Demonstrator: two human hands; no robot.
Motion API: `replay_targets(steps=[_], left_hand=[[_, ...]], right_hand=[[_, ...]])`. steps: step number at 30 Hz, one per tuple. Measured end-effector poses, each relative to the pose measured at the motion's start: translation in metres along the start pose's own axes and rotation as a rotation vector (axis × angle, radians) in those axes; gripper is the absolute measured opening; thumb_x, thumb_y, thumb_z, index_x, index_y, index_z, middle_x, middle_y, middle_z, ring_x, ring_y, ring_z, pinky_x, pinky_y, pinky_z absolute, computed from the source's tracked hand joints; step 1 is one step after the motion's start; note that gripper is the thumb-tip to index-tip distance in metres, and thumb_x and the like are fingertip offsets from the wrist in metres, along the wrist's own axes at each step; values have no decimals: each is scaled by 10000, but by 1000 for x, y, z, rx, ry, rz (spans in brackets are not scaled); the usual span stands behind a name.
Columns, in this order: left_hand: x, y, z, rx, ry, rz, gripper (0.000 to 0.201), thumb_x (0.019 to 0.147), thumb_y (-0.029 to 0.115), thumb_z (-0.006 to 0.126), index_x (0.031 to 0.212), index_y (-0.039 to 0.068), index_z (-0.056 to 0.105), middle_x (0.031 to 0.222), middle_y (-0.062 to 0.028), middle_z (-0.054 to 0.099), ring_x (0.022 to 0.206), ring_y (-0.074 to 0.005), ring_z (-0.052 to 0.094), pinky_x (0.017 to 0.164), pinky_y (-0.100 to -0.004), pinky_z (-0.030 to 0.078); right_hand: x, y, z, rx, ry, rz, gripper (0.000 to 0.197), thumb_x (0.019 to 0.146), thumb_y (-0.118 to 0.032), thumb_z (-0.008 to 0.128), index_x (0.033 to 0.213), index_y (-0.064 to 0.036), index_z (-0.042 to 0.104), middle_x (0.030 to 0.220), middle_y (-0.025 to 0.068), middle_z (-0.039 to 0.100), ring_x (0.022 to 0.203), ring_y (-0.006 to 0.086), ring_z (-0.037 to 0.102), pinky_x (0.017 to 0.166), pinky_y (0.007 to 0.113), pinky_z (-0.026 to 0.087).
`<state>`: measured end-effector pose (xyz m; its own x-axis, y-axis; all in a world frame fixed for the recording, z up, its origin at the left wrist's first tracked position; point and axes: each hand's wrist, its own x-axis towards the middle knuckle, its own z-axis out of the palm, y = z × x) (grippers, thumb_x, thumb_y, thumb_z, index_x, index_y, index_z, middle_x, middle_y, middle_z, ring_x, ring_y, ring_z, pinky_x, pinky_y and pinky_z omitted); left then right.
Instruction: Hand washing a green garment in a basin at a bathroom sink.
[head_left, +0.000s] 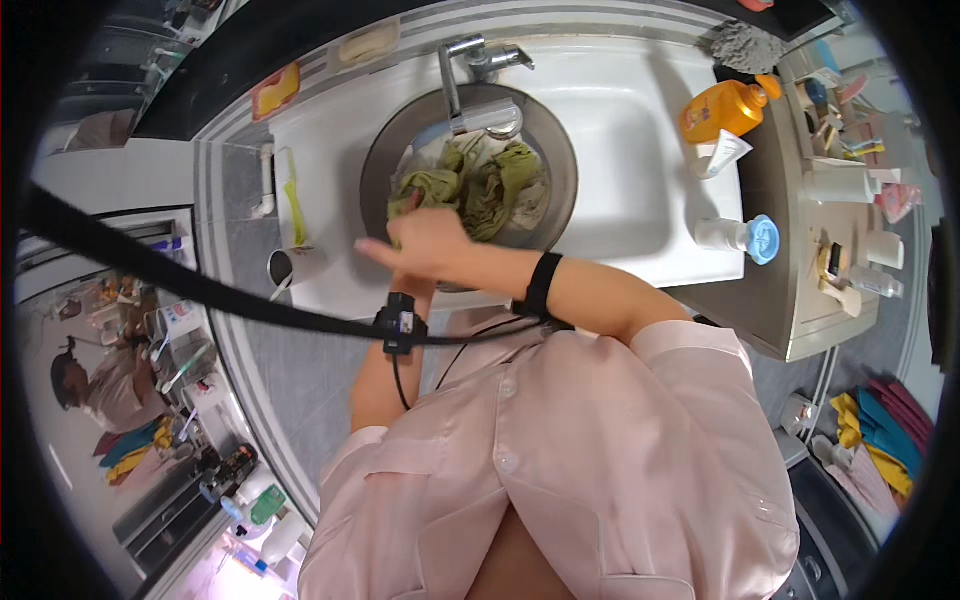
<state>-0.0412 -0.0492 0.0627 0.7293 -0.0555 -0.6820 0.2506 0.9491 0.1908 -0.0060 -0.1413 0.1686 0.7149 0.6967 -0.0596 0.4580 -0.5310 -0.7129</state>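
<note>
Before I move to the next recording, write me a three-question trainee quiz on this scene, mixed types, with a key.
1. Multiple choice: what lies in the round metal basin?
A) toothbrushes
B) green cloth
C) drinking cups

2. True or false: the blue-topped bottle stands nearer the person than the orange pump bottle.

3. Fill in the missing colour: the strap around the person's right forearm is ___.

Key: 1. B; 2. True; 3. black.
</note>
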Motion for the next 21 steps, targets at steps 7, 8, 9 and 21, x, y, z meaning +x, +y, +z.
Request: replay_targets(steps=[7, 8, 9, 21], left_hand=[[9, -14, 37, 104, 59, 12, 413, 890, 453, 413, 1165, 161, 512, 1152, -29, 569, 1061, -213, 535, 911, -412, 424], [9, -9, 35, 74, -43, -14, 397, 892, 442, 411, 1155, 163, 516, 1139, -23, 575, 1064, -208, 537, 905, -417, 431], [6, -1, 28, 66, -92, -23, 397, 892, 441, 412, 1154, 162, 517, 1138, -21, 576, 1061, -208, 538, 903, -418, 432], [-16, 16, 58, 304, 36, -87, 384, 892, 424, 419, 1148, 158, 524, 1090, -2, 594, 998, -201, 566, 865, -417, 446]], right_hand=[[47, 68, -6, -13, 440, 117, 274, 889, -272, 421, 823, -27, 522, 832, 184, 597, 674, 369, 600, 576, 475, 472], [38, 59, 0, 26, 414, 70, 232, 879, -260, 439, 855, -35, 487, 903, 176, 563, 742, 357, 597, 609, 458, 474], [27, 41, 0, 28, 431, 69, 232, 879, -260, 439, 855, -35, 487, 903, 176, 563, 742, 357, 597, 609, 458, 474], [62, 52, -3, 89, 473, 196, 120, 753, -131, 524, 864, -88, 508, 828, 136, 598, 794, 342, 593, 650, 459, 457]])
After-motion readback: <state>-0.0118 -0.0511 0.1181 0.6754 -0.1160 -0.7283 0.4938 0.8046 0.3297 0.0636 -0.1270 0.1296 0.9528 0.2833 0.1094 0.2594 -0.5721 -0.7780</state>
